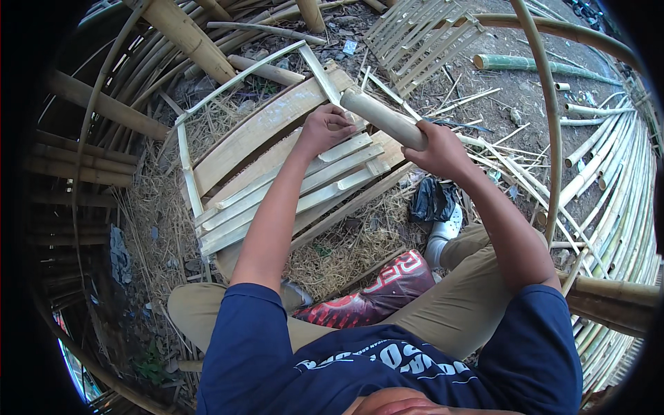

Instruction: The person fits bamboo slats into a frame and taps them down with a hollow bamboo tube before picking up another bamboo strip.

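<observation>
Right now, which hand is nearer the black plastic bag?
Right. The right hand, gripping the wooden stick, is beyond the bag; the left hand is farther away, up and left of it.

Pale tan cylinder [384,120], navy shirt [387,377]

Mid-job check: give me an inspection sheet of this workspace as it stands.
Surface: planks lie beneath the slats, ground around them.
Job's things: pale slats lie side by side; a club is held above the planks.
Clutter: straw and a black bag on the ground.
Grips: right grip clasps the club; left grip is curled by the slats, contact unclear.
Cables: nothing certain; a thin dark strip is unclear.
Surroundings: bamboo poles at right.
</observation>
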`<action>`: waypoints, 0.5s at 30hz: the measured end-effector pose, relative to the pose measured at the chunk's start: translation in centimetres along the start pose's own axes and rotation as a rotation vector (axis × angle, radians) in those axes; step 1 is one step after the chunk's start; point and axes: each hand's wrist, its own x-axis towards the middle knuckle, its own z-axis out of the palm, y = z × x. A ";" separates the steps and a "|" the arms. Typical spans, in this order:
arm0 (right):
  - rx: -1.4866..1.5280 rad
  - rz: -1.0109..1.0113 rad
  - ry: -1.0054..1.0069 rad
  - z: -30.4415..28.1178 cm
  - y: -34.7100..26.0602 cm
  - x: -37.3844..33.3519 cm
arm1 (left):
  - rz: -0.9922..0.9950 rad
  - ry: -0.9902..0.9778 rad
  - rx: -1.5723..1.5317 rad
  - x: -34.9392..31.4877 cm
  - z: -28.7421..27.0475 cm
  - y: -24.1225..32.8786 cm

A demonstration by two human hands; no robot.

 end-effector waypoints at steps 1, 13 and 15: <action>0.010 -0.004 0.020 -0.1 -0.2 -0.1 | 0.000 -0.002 0.000 0.0 -0.1 0.0; -0.079 0.002 0.040 -0.5 0.4 -0.2 | -0.263 -0.041 -0.045 0.1 -0.1 2.5; -0.065 0.003 0.031 -0.6 0.4 -0.2 | -0.232 -0.012 -0.034 0.0 -0.2 2.3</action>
